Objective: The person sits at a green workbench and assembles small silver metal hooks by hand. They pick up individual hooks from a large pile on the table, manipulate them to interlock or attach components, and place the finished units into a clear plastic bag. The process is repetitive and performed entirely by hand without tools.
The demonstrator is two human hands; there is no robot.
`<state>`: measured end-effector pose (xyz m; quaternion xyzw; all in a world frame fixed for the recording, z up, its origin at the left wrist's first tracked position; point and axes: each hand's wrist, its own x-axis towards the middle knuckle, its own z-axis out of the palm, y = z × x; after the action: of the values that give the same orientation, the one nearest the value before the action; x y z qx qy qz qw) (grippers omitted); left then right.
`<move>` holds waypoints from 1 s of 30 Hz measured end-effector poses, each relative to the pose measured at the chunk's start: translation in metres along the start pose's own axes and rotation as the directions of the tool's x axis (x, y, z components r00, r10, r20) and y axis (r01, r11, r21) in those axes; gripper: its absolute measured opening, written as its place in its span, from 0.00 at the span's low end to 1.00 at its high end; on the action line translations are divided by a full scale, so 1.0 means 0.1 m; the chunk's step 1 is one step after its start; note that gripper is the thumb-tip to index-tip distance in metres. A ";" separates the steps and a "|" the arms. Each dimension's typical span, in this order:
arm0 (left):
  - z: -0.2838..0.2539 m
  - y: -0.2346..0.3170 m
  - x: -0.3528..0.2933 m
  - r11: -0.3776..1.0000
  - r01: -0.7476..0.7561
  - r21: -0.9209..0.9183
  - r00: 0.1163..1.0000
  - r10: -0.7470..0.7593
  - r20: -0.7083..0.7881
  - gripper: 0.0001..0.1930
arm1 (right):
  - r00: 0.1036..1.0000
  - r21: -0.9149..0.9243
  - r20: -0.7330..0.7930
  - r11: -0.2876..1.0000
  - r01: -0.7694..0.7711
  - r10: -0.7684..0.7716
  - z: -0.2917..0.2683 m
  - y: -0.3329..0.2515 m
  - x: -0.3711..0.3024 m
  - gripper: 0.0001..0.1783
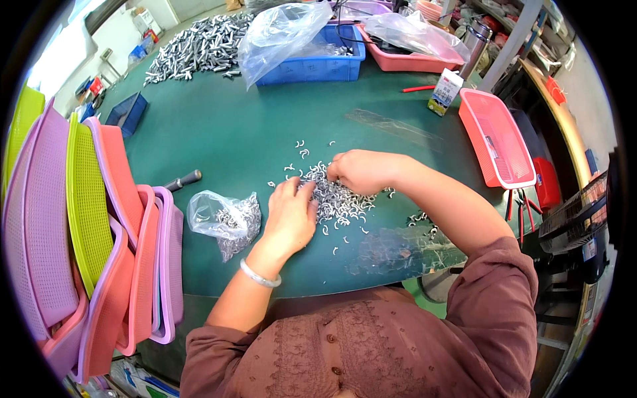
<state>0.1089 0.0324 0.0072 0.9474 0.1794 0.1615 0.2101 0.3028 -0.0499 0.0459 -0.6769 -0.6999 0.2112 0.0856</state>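
Table (232, 132), left hand (290, 217) half-open, right hand (367, 172) curled, grip unclear, both touching silvery crescents (340, 204)

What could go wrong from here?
1. Stray curved metal-looking pieces lie near the right forearm, apart from the main pile; the arm might sweep them away.
2. The clear bag of similar pieces sits beside the left hand; a bump could spill it if unsealed, which I can't tell.
3. The tilted plastic baskets at the left might slide if knocked.
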 end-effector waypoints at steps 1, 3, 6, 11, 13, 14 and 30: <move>-0.02 0.05 -0.03 1.000 -0.020 -0.002 1.000 0.020 0.015 0.18 | 1.000 0.037 0.016 0.999 0.007 -0.007 -0.08 0.00 0.02 0.13; -0.05 0.11 -0.09 0.998 -0.058 -0.018 0.998 0.059 0.039 0.17 | 0.997 0.022 -0.072 1.000 0.018 -0.016 -0.09 0.15 0.20 0.13; -0.12 0.20 -0.16 0.992 -0.110 -0.060 0.990 0.114 0.081 0.17 | 0.963 -0.023 -0.255 0.995 -0.092 0.083 -0.02 0.23 0.52 0.12; -0.21 0.17 -0.22 0.984 -0.127 -0.124 0.990 0.134 0.049 0.18 | 0.961 -0.038 -0.273 0.998 -0.058 0.046 0.12 0.17 0.89 0.10; -0.20 0.04 -0.24 0.997 -0.065 -0.037 0.996 0.062 -0.068 0.19 | 0.986 -0.055 -0.169 0.998 -0.012 0.003 0.11 0.05 0.88 0.09; -0.21 -0.02 -0.24 1.000 -0.011 -0.012 0.995 0.010 -0.095 0.20 | 0.996 -0.057 -0.085 0.998 0.016 -0.021 0.08 -0.05 0.80 0.08; -0.40 0.27 -0.78 0.966 -0.104 -0.238 0.990 0.124 0.069 0.21 | 0.951 -0.033 -0.310 0.999 -0.005 -0.006 0.29 -0.24 1.08 0.11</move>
<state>0.0321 -0.0082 0.0362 0.9308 0.0955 0.1535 0.3177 0.2616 0.0514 0.0113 -0.7027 -0.6815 0.0906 0.1832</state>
